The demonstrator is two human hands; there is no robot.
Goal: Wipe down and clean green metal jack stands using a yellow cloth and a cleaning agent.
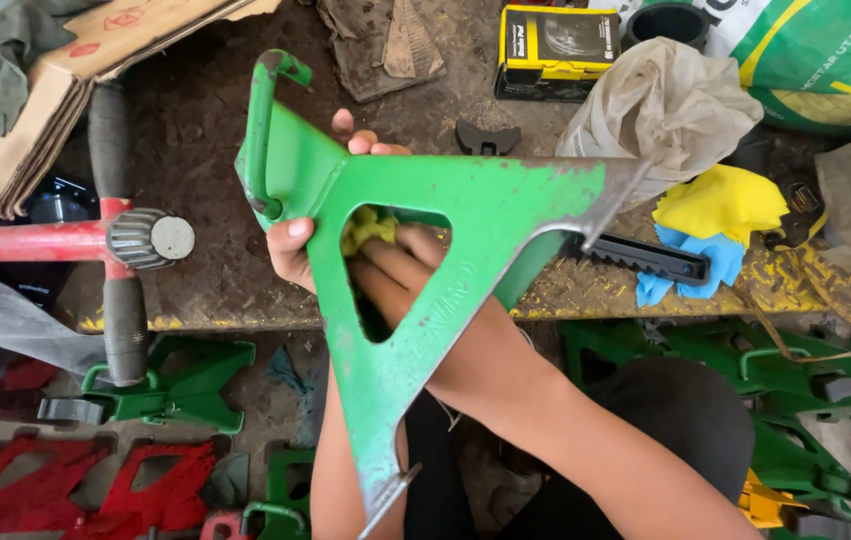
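Observation:
I hold a green metal jack stand frame (486, 200) tilted over a dirty checker-plate bench (196, 290). My left hand (291, 250) grips its left side below the loop handle, thumb on the front and fingertips showing over the top edge. My right hand (416, 285) reaches inside the frame and shows through the triangular cutout, pressing a yellow cloth (368, 225) against the inner wall. The frame's edges are worn to bare metal.
A black toothed bar (646, 258) lies on blue and yellow rags (721, 200) at the right. A red tool with a knurled knob (151, 238) lies at the left. Further green stands (176, 385) and red stands (66, 485) sit below. A yellow box (556, 45) lies behind.

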